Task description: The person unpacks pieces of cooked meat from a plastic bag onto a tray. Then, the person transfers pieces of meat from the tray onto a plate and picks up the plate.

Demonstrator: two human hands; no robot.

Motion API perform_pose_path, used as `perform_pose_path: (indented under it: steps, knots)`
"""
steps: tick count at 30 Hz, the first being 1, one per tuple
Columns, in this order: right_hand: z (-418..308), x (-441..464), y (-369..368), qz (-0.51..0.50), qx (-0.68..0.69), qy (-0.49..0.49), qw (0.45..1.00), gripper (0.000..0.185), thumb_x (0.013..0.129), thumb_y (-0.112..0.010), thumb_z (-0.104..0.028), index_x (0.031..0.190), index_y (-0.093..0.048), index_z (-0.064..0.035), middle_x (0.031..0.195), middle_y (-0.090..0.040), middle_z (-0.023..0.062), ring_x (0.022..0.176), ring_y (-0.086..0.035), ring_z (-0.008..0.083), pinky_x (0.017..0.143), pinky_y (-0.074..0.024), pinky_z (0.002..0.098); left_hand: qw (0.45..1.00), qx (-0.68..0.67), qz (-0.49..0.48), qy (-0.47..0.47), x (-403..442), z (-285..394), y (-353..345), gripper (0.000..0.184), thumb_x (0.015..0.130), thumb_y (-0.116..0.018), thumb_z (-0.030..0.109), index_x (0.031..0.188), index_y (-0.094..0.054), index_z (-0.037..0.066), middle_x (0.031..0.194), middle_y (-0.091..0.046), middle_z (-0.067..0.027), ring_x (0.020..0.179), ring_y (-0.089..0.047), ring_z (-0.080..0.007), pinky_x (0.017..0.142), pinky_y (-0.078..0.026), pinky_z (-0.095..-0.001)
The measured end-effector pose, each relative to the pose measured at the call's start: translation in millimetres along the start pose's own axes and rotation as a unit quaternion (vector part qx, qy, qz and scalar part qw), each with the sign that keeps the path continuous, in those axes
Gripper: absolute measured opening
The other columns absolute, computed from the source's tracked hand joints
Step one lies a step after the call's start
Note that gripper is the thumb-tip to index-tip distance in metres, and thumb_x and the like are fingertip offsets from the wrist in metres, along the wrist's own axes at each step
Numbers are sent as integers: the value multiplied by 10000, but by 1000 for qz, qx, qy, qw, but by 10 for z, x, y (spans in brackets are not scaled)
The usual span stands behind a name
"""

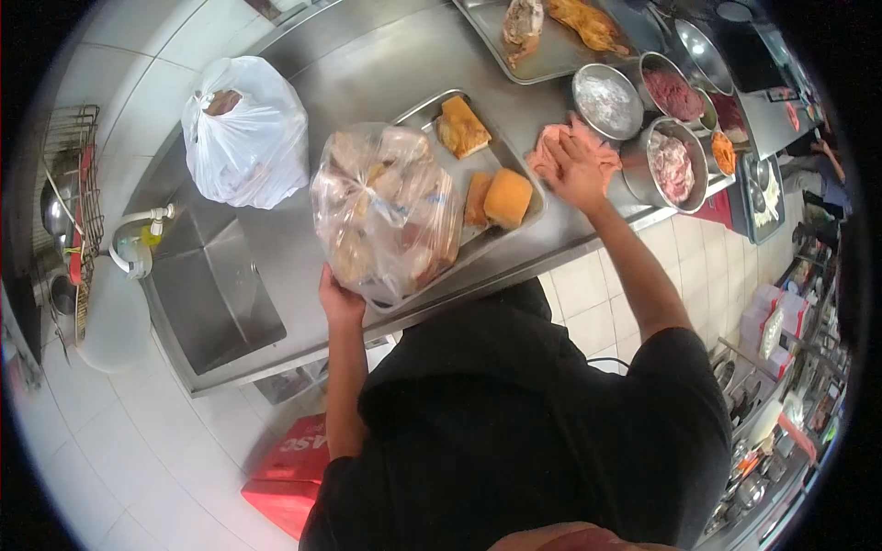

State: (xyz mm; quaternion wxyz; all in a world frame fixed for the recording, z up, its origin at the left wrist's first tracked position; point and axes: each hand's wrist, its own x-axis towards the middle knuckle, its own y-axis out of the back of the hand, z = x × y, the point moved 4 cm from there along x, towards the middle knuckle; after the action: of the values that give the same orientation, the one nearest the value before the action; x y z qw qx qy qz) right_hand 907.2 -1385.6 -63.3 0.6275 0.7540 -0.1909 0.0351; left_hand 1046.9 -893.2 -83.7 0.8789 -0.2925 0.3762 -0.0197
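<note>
A clear knotted plastic bag (381,216) full of brown and pale chunks, perhaps bread or meat, rests over the left part of a metal tray (522,241). My left hand (341,298) grips the bag's lower left side, thumb up against it and the other fingers partly hidden. Several orange-brown blocks (507,197) lie in the tray to the right of the bag. On the steel counter beside the tray, my right hand (574,170) lies on a crumpled pink cloth (544,158), fingers spread over it.
A white plastic bag (246,138) stands near the wall, behind the sink (219,303). Bowls of white powder (606,99), pale meat (671,167) and red mince (672,95) crowd the right. A tray (528,72) at the back carries cooked poultry (590,23).
</note>
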Motion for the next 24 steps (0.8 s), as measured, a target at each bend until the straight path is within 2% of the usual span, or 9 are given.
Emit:
perform_pose_path:
  steps: [4, 5, 8, 11, 14, 17, 19, 22, 24]
  knots:
    - [63, 392, -167, -8, -13, 56, 998, 637, 838, -696, -398, 1373, -536, -91, 1434, -462, 228, 1359, -384, 440, 1112, -320, 512, 998, -16, 66, 7, -264, 150, 332, 571, 1026, -347, 422, 1409, -455, 12, 1399, -536, -143, 1296, -498, -316, 1126, -340, -472]
    - [-34, 494, -242, -16, 28, 33, 999, 675, 852, -678, -398, 1418, -479, -90, 1476, -392, 260, 1396, -314, 463, 1132, -286, 525, 998, -28, 63, 4, -356, 196, 379, 579, 1026, -340, 427, 1415, -452, 13, 1407, -528, -146, 1297, -495, -320, 1132, -332, -474]
    - [-419, 915, -587, 3, 80, 55, 995, 744, 851, -669, -413, 1437, -410, -36, 1427, -413, 291, 1364, -342, 472, 1115, -298, 540, 995, -21, 91, -19, -593, 298, 552, 610, 1029, -322, 449, 1441, -423, 11, 1424, -507, -161, 1289, -498, -339, 1123, -349, -480]
    - [-675, 1520, -705, 60, 69, 20, 996, 800, 841, -666, -424, 1410, -369, 53, 1356, -445, 305, 1302, -402, 459, 1084, -328, 541, 989, 27, 133, -59, -850, 376, 639, 593, 1035, -315, 437, 1431, -431, 12, 1401, -522, -166, 1267, -518, -342, 1089, -395, -480]
    - [-830, 2078, -919, 108, 34, 32, 993, 759, 859, -612, -409, 1361, -381, 112, 1281, -478, 313, 1249, -429, 457, 1059, -343, 537, 985, 39, 144, -84, -1016, 434, 812, 571, 1041, -310, 422, 1416, -448, 15, 1381, -535, -166, 1245, -537, -341, 1061, -428, -476]
    - [-636, 2772, -1389, 64, 48, -71, 994, 752, 898, -521, -403, 1416, -318, 102, 1357, -435, 327, 1305, -376, 477, 1128, -261, 523, 985, -7, 150, -81, -1111, 404, 1026, 563, 1043, -307, 419, 1409, -456, 18, 1374, -539, -164, 1239, -543, -338, 1057, -434, -473]
    - [-467, 3309, -1560, 55, 147, -158, 975, 695, 916, -465, -380, 1401, -330, 100, 1377, -441, 323, 1306, -381, 477, 1127, -265, 520, 985, -8, 142, -93, -1176, 356, 1073, 572, 1043, -304, 430, 1416, -448, 19, 1379, -535, -165, 1245, -539, -338, 1066, -427, -473]
    - [-561, 3788, -1888, 224, 35, -116, 967, 619, 917, -452, -371, 1317, -416, 101, 1317, -505, 325, 1256, -453, 459, 1070, -331, 540, 976, -2, 194, -102, -1294, 316, 1002, 548, 1037, -324, 411, 1406, -458, 28, 1357, -551, -163, 1229, -551, -329, 1056, -443, -461]
    - [-1321, 3867, -1124, -24, -84, 25, 996, 449, 902, -473, -325, 1149, -591, 30, 1107, -660, 214, 1058, -606, 387, 898, -459, 525, 977, -43, 187, -98, -1294, 240, 1044, 537, 1025, -349, 400, 1399, -470, 33, 1343, -564, -154, 1214, -562, -322, 1042, -459, -455]
